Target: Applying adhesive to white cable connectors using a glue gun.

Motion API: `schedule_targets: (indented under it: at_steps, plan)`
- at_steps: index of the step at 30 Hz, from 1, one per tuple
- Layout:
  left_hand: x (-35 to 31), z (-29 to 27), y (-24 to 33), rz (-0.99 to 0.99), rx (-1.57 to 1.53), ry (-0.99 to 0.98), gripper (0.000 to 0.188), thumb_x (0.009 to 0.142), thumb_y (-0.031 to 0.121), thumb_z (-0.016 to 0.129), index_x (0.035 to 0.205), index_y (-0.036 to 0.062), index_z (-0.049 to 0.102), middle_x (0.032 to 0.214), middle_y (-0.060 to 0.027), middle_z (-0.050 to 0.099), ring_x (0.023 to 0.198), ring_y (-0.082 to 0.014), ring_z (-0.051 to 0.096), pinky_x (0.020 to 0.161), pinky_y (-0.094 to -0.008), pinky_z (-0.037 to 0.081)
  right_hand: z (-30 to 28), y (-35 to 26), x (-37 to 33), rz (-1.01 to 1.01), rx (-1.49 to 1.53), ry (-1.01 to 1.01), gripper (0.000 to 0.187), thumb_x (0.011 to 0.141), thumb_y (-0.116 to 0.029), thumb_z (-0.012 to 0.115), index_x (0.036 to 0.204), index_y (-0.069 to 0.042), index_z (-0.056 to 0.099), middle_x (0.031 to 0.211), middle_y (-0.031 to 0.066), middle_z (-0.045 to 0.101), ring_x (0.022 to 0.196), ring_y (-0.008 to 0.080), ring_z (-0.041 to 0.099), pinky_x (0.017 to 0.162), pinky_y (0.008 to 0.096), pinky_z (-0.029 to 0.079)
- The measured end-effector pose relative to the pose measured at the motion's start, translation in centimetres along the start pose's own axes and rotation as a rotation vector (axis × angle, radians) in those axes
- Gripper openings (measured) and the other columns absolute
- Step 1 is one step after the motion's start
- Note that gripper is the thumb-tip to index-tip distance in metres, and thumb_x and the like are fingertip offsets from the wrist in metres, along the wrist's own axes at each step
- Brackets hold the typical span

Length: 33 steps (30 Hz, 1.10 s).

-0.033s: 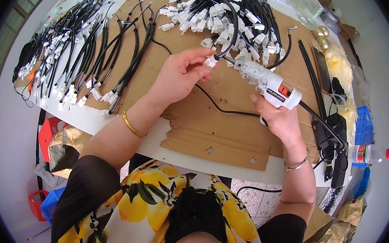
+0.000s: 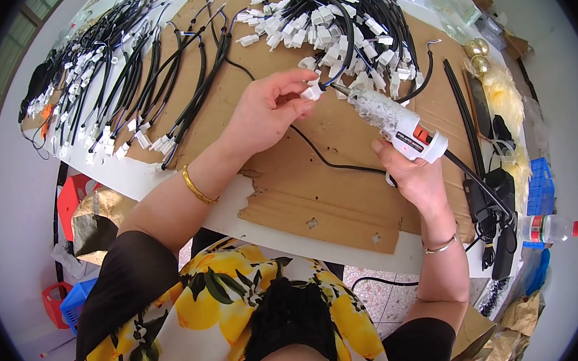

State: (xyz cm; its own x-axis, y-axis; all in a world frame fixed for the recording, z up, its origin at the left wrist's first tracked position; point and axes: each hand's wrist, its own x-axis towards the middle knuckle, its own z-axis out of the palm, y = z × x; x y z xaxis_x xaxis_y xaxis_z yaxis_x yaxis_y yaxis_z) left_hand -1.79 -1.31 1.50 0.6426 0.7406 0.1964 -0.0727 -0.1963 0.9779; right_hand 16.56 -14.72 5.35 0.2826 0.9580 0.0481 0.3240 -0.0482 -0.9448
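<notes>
Between the thumb and fingertips of my left hand is a white plastic connector on a black cable. That cable curves up from the connector toward the heap of cables at the far middle. In my right hand is a white hot glue gun, its body smeared with grey residue. My fingers wrap round its handle, and an orange part shows near its rear. The metal nozzle points left and sits close beside the connector's cable end. Whether nozzle and connector touch, I cannot tell.
Brown cardboard covers much of the white table. Rows of black cables with white connectors lie at the left. At the right are black sticks, a power strip and a plastic bottle. A black cord crosses the cardboard.
The white connector and the fingertips of my left hand have shifted very slightly. The glue gun stays in place.
</notes>
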Motion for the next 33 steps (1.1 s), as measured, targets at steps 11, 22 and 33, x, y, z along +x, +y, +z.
schedule_targets:
  at_steps: [11,22,33]
  plan:
    - [-0.04,-0.04,-0.08,0.206,0.261,0.232,0.022,0.073,-0.007,0.060,0.092,0.0011,0.054,0.081,-0.0019,0.059,0.072,-0.0074,0.056,0.064,-0.0191,0.045,0.08,0.02,0.05,0.027,0.016,-0.013,0.011,0.072,-0.007,0.065,0.079,-0.003,0.057,0.069,-0.0055,0.054,0.061,0.0016,0.045,0.053,0.0176,0.037]
    - [-0.10,0.23,0.49,0.382,0.500,0.311,0.018,0.070,-0.007,0.061,0.085,0.0028,0.057,0.079,-0.0041,0.061,0.066,-0.0098,0.057,0.060,-0.0212,0.046,0.15,0.11,0.01,0.047,0.025,-0.050,0.013,0.072,-0.009,0.065,0.081,-0.003,0.058,0.072,-0.0045,0.056,0.063,0.0018,0.047,0.054,0.0180,0.039]
    - [-0.04,0.21,0.55,0.480,0.576,0.313,0.020,0.068,-0.008,0.061,0.084,0.0022,0.057,0.083,-0.0057,0.061,0.066,-0.0113,0.058,0.060,-0.0215,0.046,0.30,-0.01,0.10,0.063,-0.049,-0.075,0.014,0.073,-0.012,0.065,0.082,-0.003,0.058,0.068,-0.0042,0.055,0.058,0.0020,0.045,0.049,0.0185,0.038]
